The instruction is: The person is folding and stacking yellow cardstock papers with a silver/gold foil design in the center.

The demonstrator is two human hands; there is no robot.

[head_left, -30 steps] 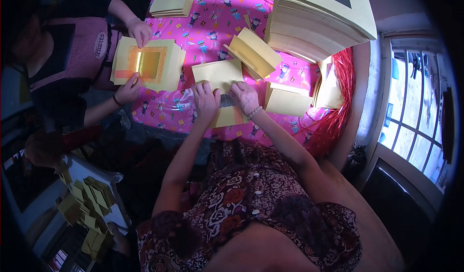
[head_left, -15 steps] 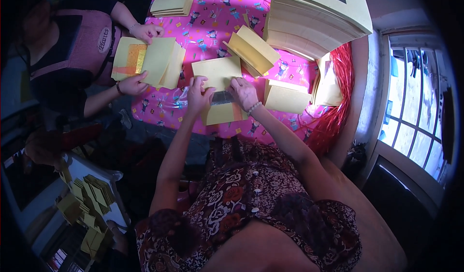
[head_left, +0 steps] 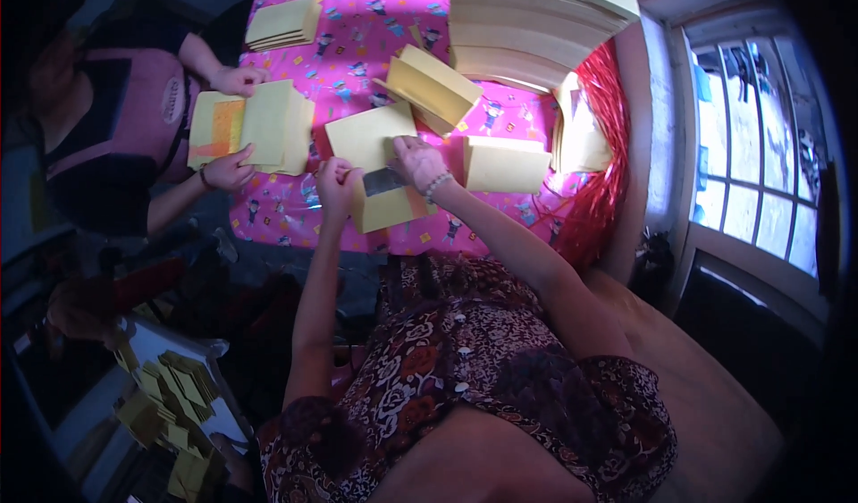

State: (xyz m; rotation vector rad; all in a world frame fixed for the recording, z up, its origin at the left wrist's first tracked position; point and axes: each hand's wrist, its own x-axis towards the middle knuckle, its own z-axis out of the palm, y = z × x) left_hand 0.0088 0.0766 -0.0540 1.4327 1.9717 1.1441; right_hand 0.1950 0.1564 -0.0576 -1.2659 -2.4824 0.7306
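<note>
In front of me a folded yellow paper sheet (head_left: 369, 132) stands half raised. Below it lies yellow paper (head_left: 391, 213) with a dark silvery foil patch (head_left: 384, 182) and an orange strip at its right. My left hand (head_left: 336, 186) pinches the sheet's lower left corner, fingers closed. On the opposite edge my right hand (head_left: 419, 163), with a beaded bracelet at the wrist, has its fingers curled round the sheet; its fingertips are partly hidden. Just beyond, an opened bundle of folded yellow paper (head_left: 433, 88) rests tilted. Another folded bundle (head_left: 507, 164) lies right of my right hand.
A tall paper stack (head_left: 527, 43) stands at the back right, with red tinsel (head_left: 603, 137) beside it. At left, a co-worker's hands (head_left: 231, 168) hold a yellow paper bundle (head_left: 277, 128). A smaller stack (head_left: 283, 24) sits far left on the pink patterned tablecloth (head_left: 344, 74).
The whole scene has shifted left in the picture as the view turned. My left hand has slid slightly toward the sheet's lower left corner. My right hand stays at the sheet's right edge.
</note>
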